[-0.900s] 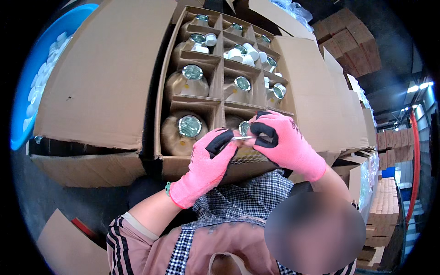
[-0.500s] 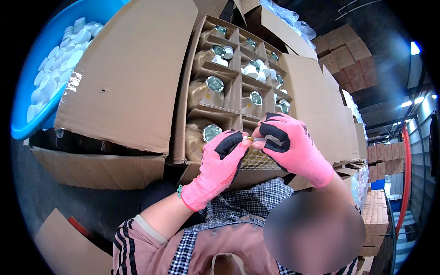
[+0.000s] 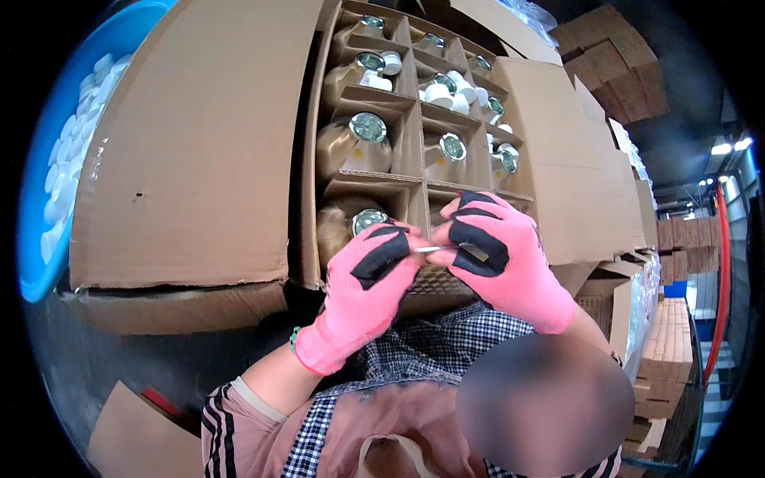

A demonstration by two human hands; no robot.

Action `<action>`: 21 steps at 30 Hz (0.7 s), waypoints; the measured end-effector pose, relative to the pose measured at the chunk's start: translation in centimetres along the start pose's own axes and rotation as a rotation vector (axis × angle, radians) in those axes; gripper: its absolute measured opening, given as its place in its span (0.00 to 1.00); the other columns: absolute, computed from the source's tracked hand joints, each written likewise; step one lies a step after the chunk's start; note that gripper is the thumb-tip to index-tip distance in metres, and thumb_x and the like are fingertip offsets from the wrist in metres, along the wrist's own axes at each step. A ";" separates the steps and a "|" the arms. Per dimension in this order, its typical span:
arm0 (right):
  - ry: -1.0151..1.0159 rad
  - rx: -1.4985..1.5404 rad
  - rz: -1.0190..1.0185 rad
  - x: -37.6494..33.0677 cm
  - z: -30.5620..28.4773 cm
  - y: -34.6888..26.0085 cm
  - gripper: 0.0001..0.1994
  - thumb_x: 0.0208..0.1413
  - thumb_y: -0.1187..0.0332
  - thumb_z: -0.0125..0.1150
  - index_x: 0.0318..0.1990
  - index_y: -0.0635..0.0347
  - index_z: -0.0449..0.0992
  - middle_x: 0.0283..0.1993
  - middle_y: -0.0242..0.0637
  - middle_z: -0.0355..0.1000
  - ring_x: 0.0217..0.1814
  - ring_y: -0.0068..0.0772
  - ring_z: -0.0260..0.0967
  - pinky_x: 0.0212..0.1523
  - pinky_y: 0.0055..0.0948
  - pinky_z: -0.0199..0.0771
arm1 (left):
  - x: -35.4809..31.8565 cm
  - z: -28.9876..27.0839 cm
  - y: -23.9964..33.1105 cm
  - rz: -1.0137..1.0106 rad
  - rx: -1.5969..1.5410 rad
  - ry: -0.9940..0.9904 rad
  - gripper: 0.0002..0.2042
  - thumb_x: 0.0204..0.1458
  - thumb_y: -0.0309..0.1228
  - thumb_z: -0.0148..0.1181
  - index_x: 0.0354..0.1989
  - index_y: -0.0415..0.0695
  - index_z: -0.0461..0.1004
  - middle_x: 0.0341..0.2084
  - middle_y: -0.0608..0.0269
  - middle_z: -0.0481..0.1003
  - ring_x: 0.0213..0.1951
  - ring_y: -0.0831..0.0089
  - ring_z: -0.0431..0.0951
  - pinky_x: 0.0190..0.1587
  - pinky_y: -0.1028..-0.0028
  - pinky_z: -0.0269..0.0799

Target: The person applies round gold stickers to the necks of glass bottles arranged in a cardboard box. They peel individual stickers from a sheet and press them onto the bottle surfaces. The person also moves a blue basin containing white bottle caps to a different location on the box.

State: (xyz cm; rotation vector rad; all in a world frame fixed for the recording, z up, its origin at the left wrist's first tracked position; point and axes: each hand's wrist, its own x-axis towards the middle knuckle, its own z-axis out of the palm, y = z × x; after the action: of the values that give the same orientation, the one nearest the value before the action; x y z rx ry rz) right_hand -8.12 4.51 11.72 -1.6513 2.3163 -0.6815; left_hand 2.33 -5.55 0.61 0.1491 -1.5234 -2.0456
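Above the brown cardboard carton's near edge, the pink-gloved left hand and right hand pinch, fingers pressed, a thin pale strip running lengthwise left-to-right.

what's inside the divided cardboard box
Rounded gold-toned vessels between cardboard dividers, with white caps beside some. The left hand and right hand cover part of the near row; what's beneath is hidden.

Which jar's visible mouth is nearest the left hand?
The glass jar in the carton's leftmost compartment closest to the person: the gloved left hand overlaps it in view. The other visible jar mouths are in farther rows.
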 end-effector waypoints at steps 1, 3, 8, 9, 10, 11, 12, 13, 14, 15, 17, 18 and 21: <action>-0.001 0.003 -0.031 0.0 0.0 0.2 0.08 0.35 0.74 0.65 0.26 0.62 0.73 0.28 0.37 0.70 0.40 0.39 0.67 0.45 0.34 0.66 | -0.1 0.1 0.3 -0.002 -0.007 0.000 0.05 0.45 0.20 0.55 0.32 0.37 0.73 0.31 0.57 0.72 0.35 0.69 0.72 0.39 0.75 0.66; 0.021 -0.048 -0.120 -0.1 0.2 0.3 0.07 0.34 0.75 0.64 0.24 0.60 0.72 0.27 0.35 0.69 0.41 0.39 0.67 0.45 0.35 0.66 | -0.3 0.4 0.8 0.000 -0.042 0.038 0.05 0.45 0.21 0.55 0.31 0.38 0.73 0.30 0.56 0.72 0.35 0.68 0.72 0.39 0.74 0.66; 0.061 -0.088 -0.265 -0.6 0.1 1.9 0.09 0.37 0.72 0.62 0.28 0.57 0.70 0.31 0.35 0.68 0.42 0.41 0.65 0.45 0.36 0.62 | -0.3 1.1 0.3 0.153 0.146 0.078 0.05 0.44 0.22 0.55 0.31 0.38 0.73 0.30 0.54 0.72 0.35 0.65 0.72 0.39 0.72 0.67; 0.071 -0.065 -0.266 -0.8 0.0 2.3 0.09 0.37 0.73 0.62 0.29 0.56 0.70 0.31 0.35 0.68 0.43 0.40 0.65 0.45 0.36 0.62 | -0.2 1.4 0.5 0.170 0.187 0.072 0.05 0.44 0.22 0.55 0.31 0.38 0.73 0.30 0.54 0.72 0.35 0.64 0.72 0.39 0.72 0.67; 0.102 -0.042 -0.290 -0.9 -0.1 2.7 0.09 0.36 0.74 0.63 0.28 0.57 0.71 0.30 0.35 0.68 0.42 0.40 0.66 0.45 0.36 0.63 | -0.2 1.8 0.7 0.118 0.177 0.083 0.05 0.44 0.22 0.55 0.31 0.37 0.73 0.30 0.54 0.72 0.35 0.64 0.72 0.39 0.72 0.67; 0.136 -0.019 -0.310 -1.0 -0.3 2.9 0.09 0.34 0.75 0.64 0.27 0.58 0.72 0.28 0.34 0.68 0.42 0.40 0.67 0.44 0.36 0.65 | -0.4 2.4 0.9 0.064 0.166 0.093 0.05 0.44 0.21 0.55 0.31 0.37 0.73 0.30 0.53 0.72 0.35 0.63 0.72 0.39 0.72 0.67; 0.171 0.002 -0.324 -1.2 -0.3 3.2 0.09 0.33 0.76 0.65 0.26 0.59 0.73 0.26 0.34 0.68 0.41 0.39 0.68 0.44 0.35 0.67 | -0.6 2.8 0.9 0.009 0.152 0.097 0.05 0.44 0.21 0.55 0.31 0.37 0.73 0.30 0.53 0.72 0.35 0.63 0.72 0.39 0.71 0.67; 0.203 0.009 -0.348 -1.5 -0.3 3.6 0.10 0.32 0.76 0.66 0.26 0.59 0.73 0.26 0.34 0.68 0.41 0.40 0.68 0.43 0.35 0.67 | -0.9 3.1 0.7 -0.035 0.169 0.098 0.06 0.43 0.21 0.56 0.31 0.37 0.73 0.30 0.53 0.72 0.35 0.63 0.72 0.40 0.71 0.67; 0.241 0.004 -0.389 -1.7 -0.1 4.4 0.10 0.31 0.76 0.66 0.26 0.58 0.73 0.25 0.33 0.67 0.40 0.39 0.68 0.42 0.34 0.67 | -0.9 3.5 0.5 -0.027 0.186 0.088 0.06 0.44 0.21 0.56 0.31 0.37 0.73 0.31 0.54 0.72 0.35 0.64 0.72 0.40 0.71 0.67; 0.250 -0.008 -0.402 -2.0 -0.2 4.9 0.10 0.31 0.76 0.66 0.26 0.58 0.73 0.25 0.32 0.67 0.39 0.39 0.68 0.42 0.34 0.67 | -0.8 3.8 0.3 -0.019 0.199 0.077 0.06 0.44 0.21 0.56 0.31 0.37 0.73 0.31 0.54 0.72 0.35 0.64 0.72 0.41 0.71 0.66; 0.271 -0.016 -0.432 -2.7 -0.3 6.1 0.10 0.31 0.76 0.65 0.25 0.58 0.72 0.24 0.31 0.66 0.37 0.38 0.68 0.41 0.34 0.67 | -0.7 4.8 -0.5 0.016 0.196 0.060 0.06 0.44 0.21 0.56 0.32 0.36 0.72 0.32 0.54 0.72 0.36 0.65 0.72 0.41 0.72 0.66; 0.251 -0.012 -0.437 -3.1 -0.4 6.8 0.11 0.31 0.74 0.64 0.27 0.58 0.72 0.27 0.33 0.66 0.40 0.39 0.66 0.42 0.36 0.65 | -0.7 5.3 -0.5 -0.018 0.187 0.065 0.07 0.44 0.21 0.56 0.33 0.36 0.72 0.32 0.54 0.72 0.36 0.65 0.72 0.41 0.72 0.66; 0.196 -0.006 -0.439 -4.1 -0.7 8.5 0.14 0.30 0.72 0.62 0.31 0.59 0.71 0.32 0.36 0.66 0.45 0.43 0.64 0.44 0.39 0.62 | -0.6 6.5 -1.1 -0.013 0.154 0.039 0.08 0.44 0.21 0.56 0.34 0.36 0.72 0.33 0.53 0.71 0.37 0.65 0.71 0.41 0.72 0.66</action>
State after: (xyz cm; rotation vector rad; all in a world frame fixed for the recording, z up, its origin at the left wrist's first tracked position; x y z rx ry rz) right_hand -14.15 10.76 7.85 -2.2141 2.0852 -0.9590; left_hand -0.24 0.41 1.71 0.2576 -1.6588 -1.9229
